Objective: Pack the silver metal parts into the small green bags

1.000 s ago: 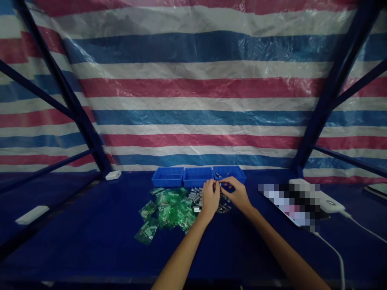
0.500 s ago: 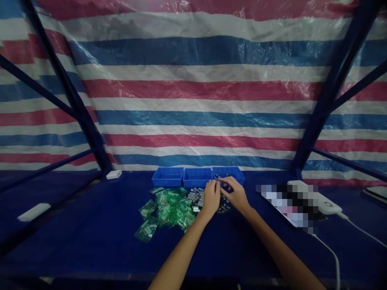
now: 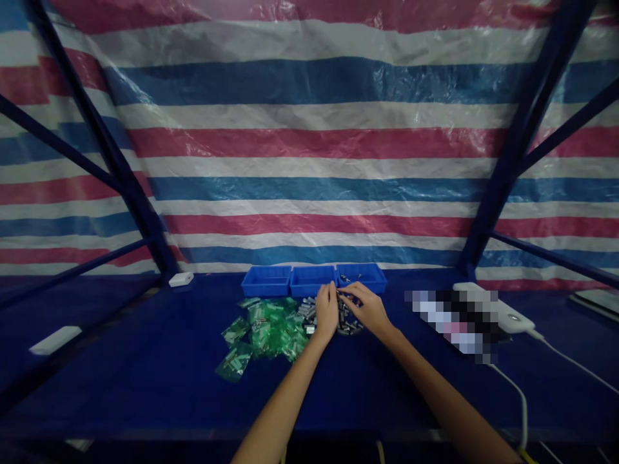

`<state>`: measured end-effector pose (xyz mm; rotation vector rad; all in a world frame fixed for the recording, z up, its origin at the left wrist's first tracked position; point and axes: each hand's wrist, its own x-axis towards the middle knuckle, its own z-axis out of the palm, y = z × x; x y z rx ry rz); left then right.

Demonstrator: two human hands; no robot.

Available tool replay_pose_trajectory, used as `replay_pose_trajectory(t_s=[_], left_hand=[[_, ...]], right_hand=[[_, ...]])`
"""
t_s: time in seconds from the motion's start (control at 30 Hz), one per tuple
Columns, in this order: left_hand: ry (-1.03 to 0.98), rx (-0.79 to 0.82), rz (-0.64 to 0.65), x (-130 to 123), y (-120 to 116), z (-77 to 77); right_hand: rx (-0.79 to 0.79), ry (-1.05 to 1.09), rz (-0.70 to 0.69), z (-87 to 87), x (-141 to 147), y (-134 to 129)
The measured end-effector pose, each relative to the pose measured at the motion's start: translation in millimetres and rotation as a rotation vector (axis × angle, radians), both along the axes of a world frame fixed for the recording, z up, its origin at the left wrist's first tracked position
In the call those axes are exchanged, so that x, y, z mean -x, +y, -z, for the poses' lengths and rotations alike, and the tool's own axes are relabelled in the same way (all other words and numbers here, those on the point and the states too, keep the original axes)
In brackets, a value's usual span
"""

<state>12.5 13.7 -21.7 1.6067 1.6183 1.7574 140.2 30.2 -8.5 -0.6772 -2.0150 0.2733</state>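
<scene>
My left hand and my right hand meet at the fingertips, just in front of the blue bins. Both have their fingers closed in a pinch; whatever they hold is too small and too hidden to name. Beneath and between them lies a pile of small metal parts, partly covered by the hands. To the left of my left hand is a heap of green-tinted plastic bags with small parts inside. The right blue bin has a few small metal pieces in it.
Beside it stand a middle blue bin and a left blue bin. A phone-like device, partly blurred, and a white power bank with cables lie on the right. White blocks sit at left. Blue frame posts and striped sheeting enclose the table.
Both hands have shifted slightly left, and the fingertips have come down a little from the right bin's front edge. The whole view has also shifted slightly.
</scene>
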Motion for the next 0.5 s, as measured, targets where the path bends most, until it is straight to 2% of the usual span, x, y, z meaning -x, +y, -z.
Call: replay_pose_trajectory(t_s=[0.13,0.5], left_hand=[[0.044,0.016,0.002,-2.1,-0.5,0.4],[0.087,0.018,-0.011,-3.2,-0.5,0.1]], right_hand=[[0.003,0.025,0.049,-0.9,-0.1,-0.1],[-0.060,0.018,0.078,-3.6,-2.2,-1.4]])
